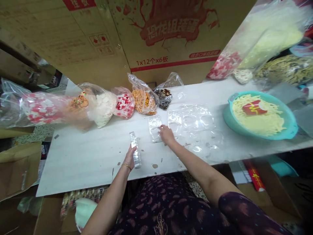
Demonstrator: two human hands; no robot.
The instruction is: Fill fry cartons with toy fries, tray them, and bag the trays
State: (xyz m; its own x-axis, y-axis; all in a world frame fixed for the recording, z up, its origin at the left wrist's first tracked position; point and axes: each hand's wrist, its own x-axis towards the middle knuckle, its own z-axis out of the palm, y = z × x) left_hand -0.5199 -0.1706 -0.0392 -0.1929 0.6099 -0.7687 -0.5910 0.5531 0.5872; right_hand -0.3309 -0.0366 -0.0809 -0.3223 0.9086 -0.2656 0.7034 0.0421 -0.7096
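Note:
My left hand [129, 157] is closed round a stack of nested clear plastic trays [135, 150], held on edge above the white table [85, 153]. With its fingertips, my right hand [166, 134] pinches the right edge of a single clear plastic tray [154, 127]. That tray lies against the table, near the middle. To its right, several more clear trays [190, 121] are laid out in rows, with moulded hollows that catch the light. Their exact outlines are hard to make out.
Open bags stand along the back: red and white pieces [125, 101], yellow-orange pieces [144, 99], dark bits [164, 98], white pieces [105, 102]. At right, a turquoise basin [259, 135] holds pale strips and a red carton [254, 108]. Large cardboard boxes [171, 70] wall the back.

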